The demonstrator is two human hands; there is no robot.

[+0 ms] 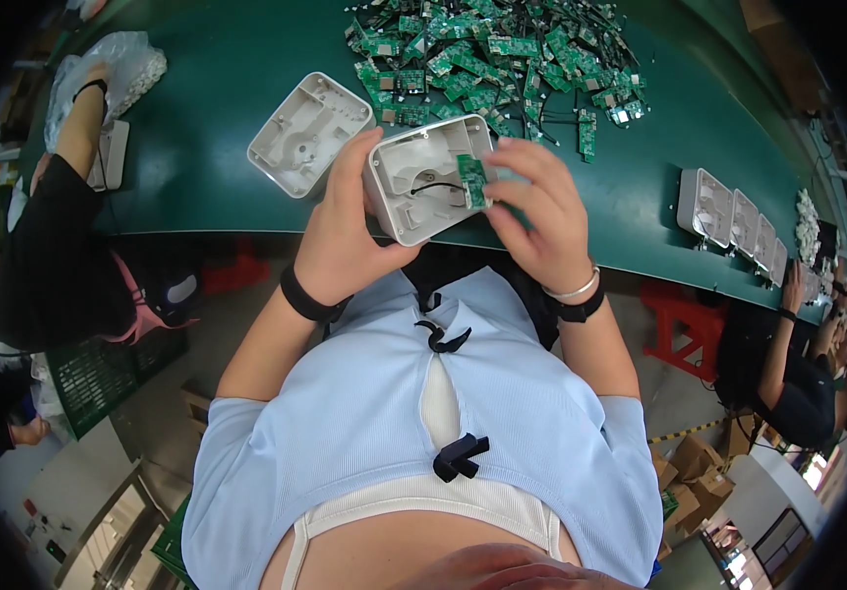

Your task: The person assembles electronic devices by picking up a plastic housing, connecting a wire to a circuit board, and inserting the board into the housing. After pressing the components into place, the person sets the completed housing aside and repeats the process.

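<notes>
My left hand (345, 231) grips a white plastic housing shell (418, 187) by its left side, its open inside facing me. My right hand (541, 211) pinches a small green circuit board (471, 181) with a black wire and holds it inside the shell's right part. Both hands hover above the near edge of the green table (217, 88). A second white housing shell (309, 132) lies open side up on the table, just left of the held one.
A big heap of green circuit boards with black wires (497, 59) lies at the table's far middle. A row of white shells (738, 221) stands at the right. One person's arm (79, 128) reaches onto the table at left by a plastic bag (123, 64); another person (797, 383) sits right.
</notes>
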